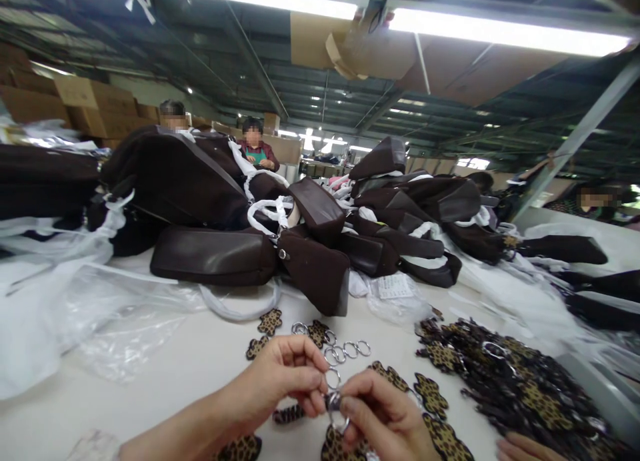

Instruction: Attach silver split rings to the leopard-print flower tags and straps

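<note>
My left hand (293, 376) is closed in a pinch, its fingertips at the edge of a silver metal ring (341, 424). From the other side my right hand (387, 414) grips the same ring between thumb and fingers. What small part meets the ring there is partly hidden by my fingers. Just beyond lie several loose metal rings (336, 356) on the white table (195, 374). Leopard-print charms (431, 394) with dark edges are scattered around and below my hands. A dark coiled piece (289, 415) lies beneath my left hand.
A heap of leopard charms with dark cords (530, 381) covers the right side. Another person's hand (525, 448) reaches in at the lower right edge. Dark brown bags (215, 254) are piled across the back, with clear plastic (130, 341) at left. Other people are beyond.
</note>
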The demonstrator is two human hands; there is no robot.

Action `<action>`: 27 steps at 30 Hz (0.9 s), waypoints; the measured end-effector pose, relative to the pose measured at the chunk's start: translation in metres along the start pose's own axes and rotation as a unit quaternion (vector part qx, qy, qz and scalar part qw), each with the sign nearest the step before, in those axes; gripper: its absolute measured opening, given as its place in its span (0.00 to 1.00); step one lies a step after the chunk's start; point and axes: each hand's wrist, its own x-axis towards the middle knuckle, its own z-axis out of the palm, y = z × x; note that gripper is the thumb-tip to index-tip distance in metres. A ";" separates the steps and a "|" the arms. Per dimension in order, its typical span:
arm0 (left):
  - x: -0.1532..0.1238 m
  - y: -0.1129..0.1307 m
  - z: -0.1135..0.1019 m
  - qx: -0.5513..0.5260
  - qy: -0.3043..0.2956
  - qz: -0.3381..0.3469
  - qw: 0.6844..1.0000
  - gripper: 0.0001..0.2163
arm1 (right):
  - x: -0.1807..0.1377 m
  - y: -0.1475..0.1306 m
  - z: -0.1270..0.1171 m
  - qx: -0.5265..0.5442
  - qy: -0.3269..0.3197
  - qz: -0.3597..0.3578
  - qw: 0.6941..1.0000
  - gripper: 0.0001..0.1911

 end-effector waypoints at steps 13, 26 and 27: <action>-0.002 -0.003 0.013 0.155 -0.022 -0.073 0.985 0.08 | 0.005 0.008 -0.003 -0.043 0.005 -0.016 0.999 0.18; -0.004 0.010 0.008 0.065 -0.048 -0.084 0.993 0.10 | -0.002 -0.007 -0.007 -0.208 -0.012 -0.160 0.965 0.06; -0.004 0.010 0.008 0.072 -0.053 -0.088 0.992 0.10 | -0.002 -0.008 -0.007 -0.219 -0.014 -0.172 0.960 0.06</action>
